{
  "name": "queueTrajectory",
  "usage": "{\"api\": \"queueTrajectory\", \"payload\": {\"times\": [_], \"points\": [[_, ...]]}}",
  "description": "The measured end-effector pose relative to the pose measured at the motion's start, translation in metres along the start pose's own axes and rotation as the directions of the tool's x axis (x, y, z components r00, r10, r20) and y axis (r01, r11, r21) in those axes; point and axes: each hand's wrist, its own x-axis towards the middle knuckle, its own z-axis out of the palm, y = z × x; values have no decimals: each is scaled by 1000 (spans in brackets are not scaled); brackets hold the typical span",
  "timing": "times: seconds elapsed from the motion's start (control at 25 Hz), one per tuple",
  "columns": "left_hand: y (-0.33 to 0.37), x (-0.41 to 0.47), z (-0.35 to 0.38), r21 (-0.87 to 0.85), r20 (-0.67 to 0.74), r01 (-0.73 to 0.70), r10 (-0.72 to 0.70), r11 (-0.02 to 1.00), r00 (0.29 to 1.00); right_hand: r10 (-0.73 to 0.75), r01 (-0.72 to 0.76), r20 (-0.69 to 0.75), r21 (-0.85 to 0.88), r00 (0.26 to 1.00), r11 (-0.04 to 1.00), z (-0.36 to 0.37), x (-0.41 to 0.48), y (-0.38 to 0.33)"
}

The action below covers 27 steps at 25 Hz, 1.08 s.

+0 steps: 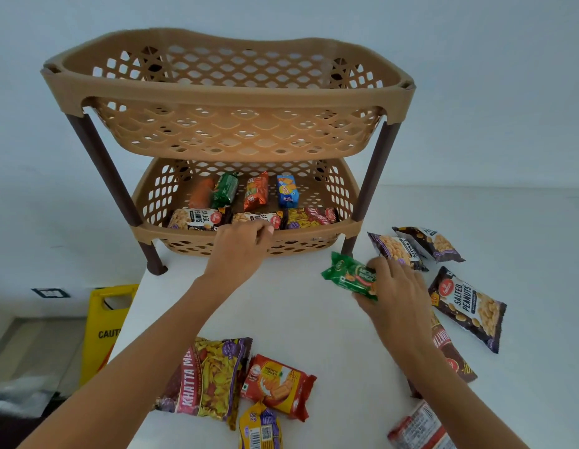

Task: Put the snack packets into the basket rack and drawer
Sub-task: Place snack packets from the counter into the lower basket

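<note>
A tan two-tier basket rack [228, 95] stands on the white table [314, 319]. Its top basket shows nothing inside. The lower basket [317, 241] holds several packets, with a salted peanuts packet [192, 219] at the front left. My left hand [241, 249] rests over the lower basket's front rim, fingers curled at a peanut packet [260, 218]; whether it grips it is unclear. My right hand [395, 286] is closed on a green biscuit packet [349, 275], right of the rack. A Khatta Meetha packet [207, 379] and an orange biscuit packet [277, 384] lie near the front.
Several peanut packets [468, 307] lie on the table's right side. A yellow packet [260, 429] and a red-white packet [418, 427] sit at the front edge. A yellow caution sign [103, 328] stands on the floor to the left. The wall is behind the rack.
</note>
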Motion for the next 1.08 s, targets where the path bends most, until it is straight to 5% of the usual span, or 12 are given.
{"api": "queueTrajectory", "payload": {"times": [0.12,0.28,0.44,0.72,1.08], "points": [[2,28,-7,-133,118,167,-151,977,981,-119,140,-174,110,978,984,-18,2,-32],[-5,74,-5,-119,146,151,-133,981,980,-156,248,-316,274,936,929,-30,29,-60],[-17,124,21,181,294,48,-101,982,950,-64,176,-329,324,942,930,-16,84,-79],[-27,153,60,419,496,55,-279,906,823,146,-138,-28,186,989,973,39,201,-82],[-35,151,64,421,445,76,-278,904,851,319,-357,259,116,912,927,85,253,-77]]}}
